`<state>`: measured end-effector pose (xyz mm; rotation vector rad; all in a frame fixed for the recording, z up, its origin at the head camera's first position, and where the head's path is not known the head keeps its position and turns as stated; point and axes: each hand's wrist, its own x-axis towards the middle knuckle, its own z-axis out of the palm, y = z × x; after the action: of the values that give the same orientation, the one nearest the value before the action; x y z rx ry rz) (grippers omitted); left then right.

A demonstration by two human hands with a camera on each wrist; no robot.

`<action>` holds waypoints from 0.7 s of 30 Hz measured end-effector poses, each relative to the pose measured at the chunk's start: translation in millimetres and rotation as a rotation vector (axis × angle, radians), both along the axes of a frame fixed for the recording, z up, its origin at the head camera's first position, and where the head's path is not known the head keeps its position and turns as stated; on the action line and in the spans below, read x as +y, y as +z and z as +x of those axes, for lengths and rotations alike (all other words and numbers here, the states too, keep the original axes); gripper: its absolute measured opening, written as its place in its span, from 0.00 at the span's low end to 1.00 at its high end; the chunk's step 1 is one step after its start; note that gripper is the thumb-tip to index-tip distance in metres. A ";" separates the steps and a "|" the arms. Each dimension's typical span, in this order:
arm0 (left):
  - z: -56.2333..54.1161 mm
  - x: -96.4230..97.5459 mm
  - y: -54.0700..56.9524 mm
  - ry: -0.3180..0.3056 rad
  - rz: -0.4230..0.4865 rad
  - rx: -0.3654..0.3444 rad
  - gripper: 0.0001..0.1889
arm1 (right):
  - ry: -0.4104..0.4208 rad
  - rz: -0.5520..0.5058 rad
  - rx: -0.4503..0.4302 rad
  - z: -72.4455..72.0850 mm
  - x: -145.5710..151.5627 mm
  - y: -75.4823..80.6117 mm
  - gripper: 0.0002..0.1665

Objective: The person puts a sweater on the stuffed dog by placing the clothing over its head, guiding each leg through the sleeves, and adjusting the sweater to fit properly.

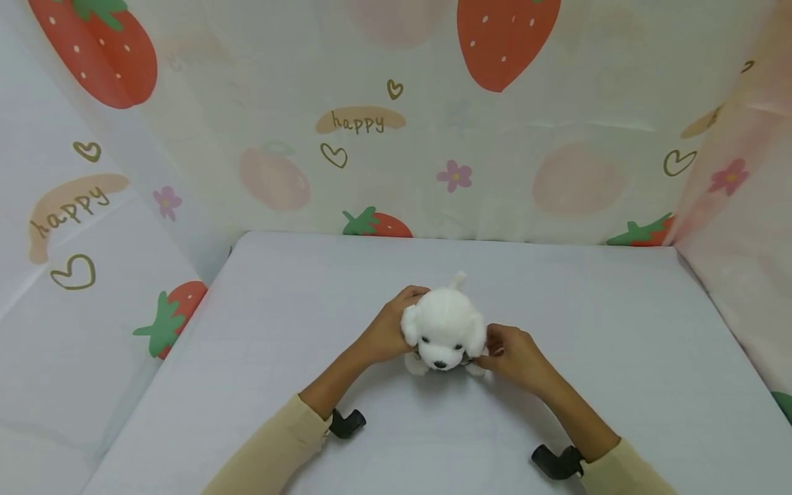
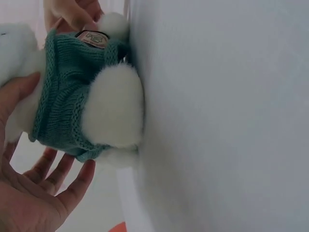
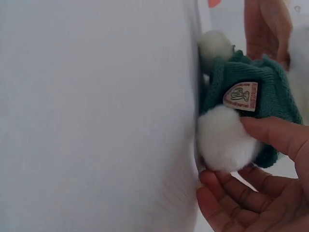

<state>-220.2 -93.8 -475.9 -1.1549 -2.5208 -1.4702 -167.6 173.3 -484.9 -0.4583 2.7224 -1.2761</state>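
Note:
A white plush dog (image 1: 444,317) stands upright on the table, facing me, with its tail sticking up behind. Its teal knitted sweater (image 2: 67,92) shows in the wrist views, with a small patch (image 3: 241,95) on the front. My left hand (image 1: 396,324) holds the dog's side, thumb near the neck and fingers around the sweater's back. On the other side, my right hand (image 1: 515,354) pinches a round white paw (image 3: 227,140) between the thumb and the fingers beneath. The dog's head hides part of the left fingers in the head view.
A white cloth covers the table (image 1: 297,275). Behind it rises a curtain (image 1: 495,137) printed with strawberries, hearts and flowers, and more of it hangs at the left and right. Black wrist mounts (image 1: 558,462) stick out near both sleeves.

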 end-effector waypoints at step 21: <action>-0.8 2.1 -1.2 0.005 -0.004 -0.016 0.35 | -0.023 -0.079 -0.081 0.3 -10.1 -4.4 0.24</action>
<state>-221.0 -91.7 -477.1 -1.1408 -2.5366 -1.4801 -167.3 163.2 -489.3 -0.3750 2.6261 -1.3800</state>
